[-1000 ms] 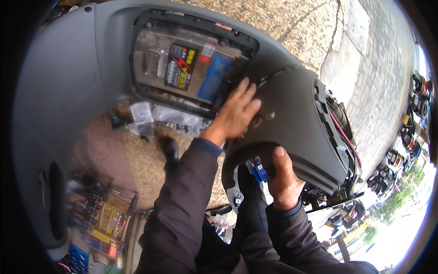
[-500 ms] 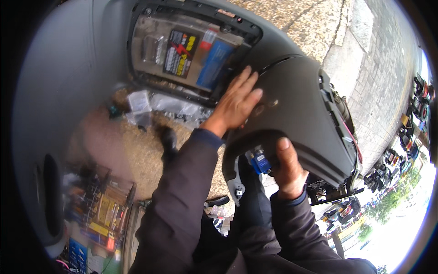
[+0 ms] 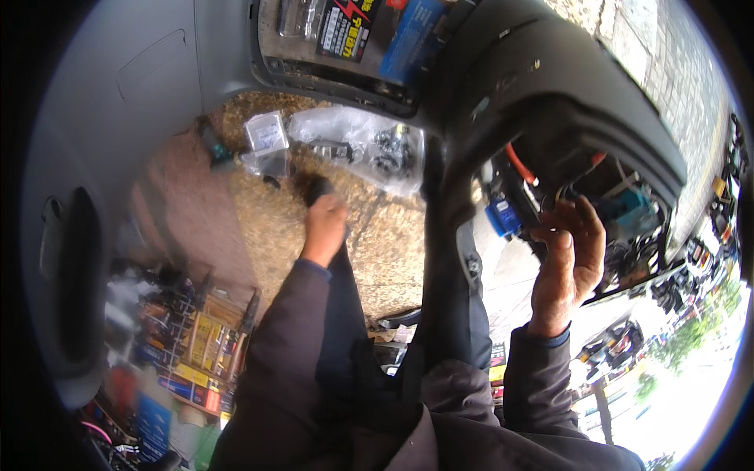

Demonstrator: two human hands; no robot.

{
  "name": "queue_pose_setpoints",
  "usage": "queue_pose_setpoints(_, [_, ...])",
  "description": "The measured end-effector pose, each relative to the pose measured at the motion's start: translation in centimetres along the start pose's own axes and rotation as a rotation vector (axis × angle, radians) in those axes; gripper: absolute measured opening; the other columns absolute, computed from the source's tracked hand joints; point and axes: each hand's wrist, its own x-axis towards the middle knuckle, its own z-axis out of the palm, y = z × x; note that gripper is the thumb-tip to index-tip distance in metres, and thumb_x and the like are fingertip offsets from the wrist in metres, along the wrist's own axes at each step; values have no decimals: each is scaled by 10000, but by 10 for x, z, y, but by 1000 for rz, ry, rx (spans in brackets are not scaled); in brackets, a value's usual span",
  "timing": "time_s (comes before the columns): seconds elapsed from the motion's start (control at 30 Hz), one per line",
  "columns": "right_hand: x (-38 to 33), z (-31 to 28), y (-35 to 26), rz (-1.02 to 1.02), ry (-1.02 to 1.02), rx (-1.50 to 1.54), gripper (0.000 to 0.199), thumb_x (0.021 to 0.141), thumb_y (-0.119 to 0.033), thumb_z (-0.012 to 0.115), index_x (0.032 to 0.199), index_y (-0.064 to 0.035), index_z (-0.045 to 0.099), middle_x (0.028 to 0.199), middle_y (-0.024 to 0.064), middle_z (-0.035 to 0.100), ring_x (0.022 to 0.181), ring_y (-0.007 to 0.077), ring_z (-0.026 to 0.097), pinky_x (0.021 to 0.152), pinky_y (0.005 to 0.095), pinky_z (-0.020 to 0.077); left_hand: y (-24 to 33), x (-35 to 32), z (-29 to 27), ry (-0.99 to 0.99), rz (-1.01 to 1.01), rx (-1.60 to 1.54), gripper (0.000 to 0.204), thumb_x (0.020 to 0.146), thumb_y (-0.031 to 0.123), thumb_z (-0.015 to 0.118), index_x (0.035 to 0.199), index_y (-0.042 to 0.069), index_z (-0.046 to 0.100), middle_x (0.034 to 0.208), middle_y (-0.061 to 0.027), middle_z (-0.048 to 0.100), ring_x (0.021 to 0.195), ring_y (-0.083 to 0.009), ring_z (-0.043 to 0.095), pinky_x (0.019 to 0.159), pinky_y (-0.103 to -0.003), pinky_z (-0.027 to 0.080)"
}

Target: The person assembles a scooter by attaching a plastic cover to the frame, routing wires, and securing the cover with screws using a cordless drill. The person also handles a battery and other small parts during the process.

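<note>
Fingers (image 3: 577, 224) of right hand (image 3: 567, 263): curled under black panel (image 3: 550, 102), raised at upper right, among wires (image 3: 518, 169). Left hand (image 3: 323, 228): closed on dark tool (image 3: 316, 188) over floor (image 3: 377, 243). Panel judged stiff, bulky, best gripped by its lower rim.

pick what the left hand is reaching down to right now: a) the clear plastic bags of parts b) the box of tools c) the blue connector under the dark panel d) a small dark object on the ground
d: the left hand closes over a small dark object on the gritty ground, just short of the clear plastic bags, while the right hand is up under the dark panel.
</note>
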Motion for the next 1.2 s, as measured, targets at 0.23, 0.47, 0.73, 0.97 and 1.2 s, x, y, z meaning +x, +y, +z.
queue_pose_setpoints(0.23, [-172, -22, 54, 334, 249, -24, 311, 937, -80, 603, 1223, 29, 547, 956, 110, 639, 724, 123, 618, 596, 225, 489, -83, 11, -92, 127, -116, -90, 341, 871, 119, 628, 1154, -71, 608, 1047, -149, 681, 964, -209, 644, 856, -314, 498])
queue_pose_setpoints(0.47, [-273, 35, 89, 664, -139, 158, 276, 928, -52, 622, 1185, 19, 554, 922, 43, 632, 722, 78, 593, 628, 206, 487, -74, -82, -92, 20, -244, -159, 348, 903, 128, 605, 1206, -41, 579, 1015, -111, 668, 865, -159, 631, 730, -284, 522])
queue_pose_setpoints(0.73, [-334, -22, 101, 748, -238, 94, 234, 927, -91, 631, 1127, 21, 584, 851, 38, 640, 683, 69, 581, 578, 219, 474, -84, -215, -90, -56, -318, -69, 391, 964, 186, 576, 1289, -22, 519, 1097, -90, 623, 918, -150, 620, 756, -292, 529])
queue_pose_setpoints(0.97, [-371, -73, 57, 477, -295, 103, 236, 933, -81, 617, 1131, 43, 578, 833, 45, 637, 663, 89, 577, 588, 239, 467, -92, -323, -89, -204, -138, -68, 383, 924, 180, 608, 1257, 3, 544, 987, -49, 633, 865, -119, 605, 711, -272, 511])
queue_pose_setpoints(1.2, [-418, -61, -2, 258, -349, -2, 280, 869, -183, 687, 1035, 38, 644, 794, 131, 676, 719, 157, 637, 670, 305, 509, -88, -395, -134, -245, 114, 93, 394, 843, 248, 681, 1153, 9, 626, 954, -144, 694, 858, -214, 663, 759, -346, 524])
